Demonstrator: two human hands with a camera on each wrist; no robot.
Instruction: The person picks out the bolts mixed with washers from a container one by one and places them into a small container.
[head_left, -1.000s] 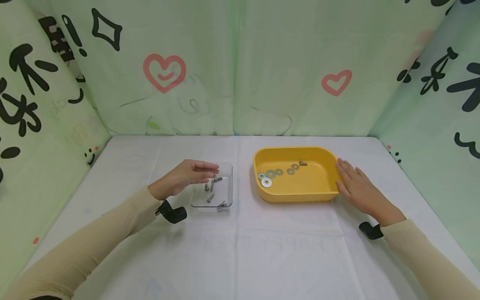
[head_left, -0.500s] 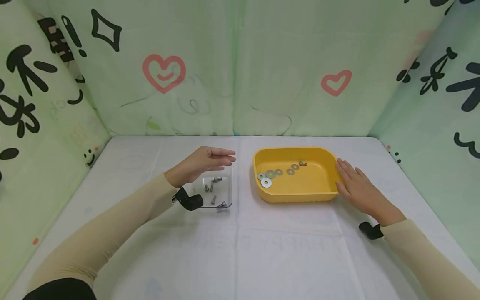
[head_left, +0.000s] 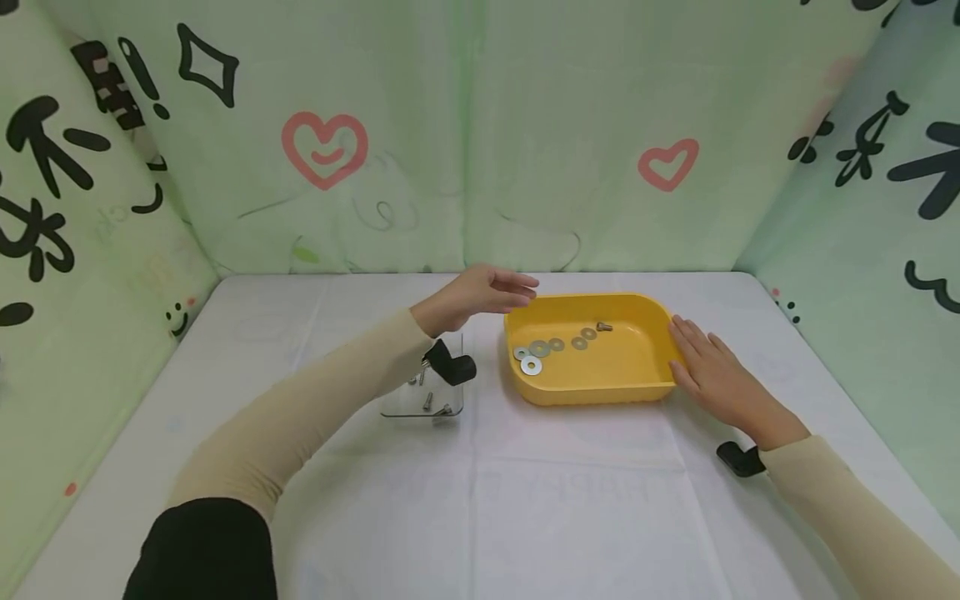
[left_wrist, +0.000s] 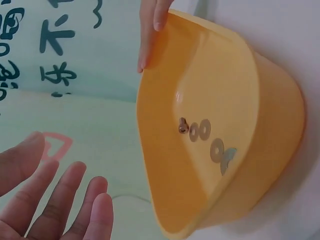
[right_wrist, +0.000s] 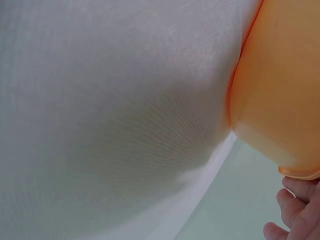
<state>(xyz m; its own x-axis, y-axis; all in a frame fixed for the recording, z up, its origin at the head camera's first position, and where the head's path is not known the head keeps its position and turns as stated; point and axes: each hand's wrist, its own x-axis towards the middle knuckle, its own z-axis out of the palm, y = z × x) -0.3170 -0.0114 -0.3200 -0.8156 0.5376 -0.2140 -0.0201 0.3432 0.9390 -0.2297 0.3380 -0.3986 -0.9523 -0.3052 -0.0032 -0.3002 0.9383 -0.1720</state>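
Observation:
A yellow tray [head_left: 600, 387] stands on the white table and holds several flat washers [head_left: 539, 348] and one short bolt [head_left: 604, 327]. My right hand [head_left: 708, 372] rests flat against the tray's right wall, fingers straight. My left hand [head_left: 487, 293] hovers with fingers extended and empty just left of the tray's far-left corner. The left wrist view shows the tray [left_wrist: 270, 115], its washers [left_wrist: 218, 150], the bolt [left_wrist: 183, 125] and my left fingers [left_wrist: 75, 200] spread, holding nothing. A clear plastic tray [head_left: 420, 404] with several bolts [head_left: 427, 401] lies under my left forearm.
Green printed cloth walls [head_left: 465, 133] close in the table at the back and both sides. The white tablecloth [head_left: 495, 500] stretches bare toward me. In the right wrist view only the cloth [right_wrist: 115, 115], the tray's outer wall [right_wrist: 280, 85] and my fingertips [right_wrist: 295, 215] appear.
My left hand has moved right and away from above the clear tray to the yellow tray's far-left corner. The right hand has stayed against the tray's right wall.

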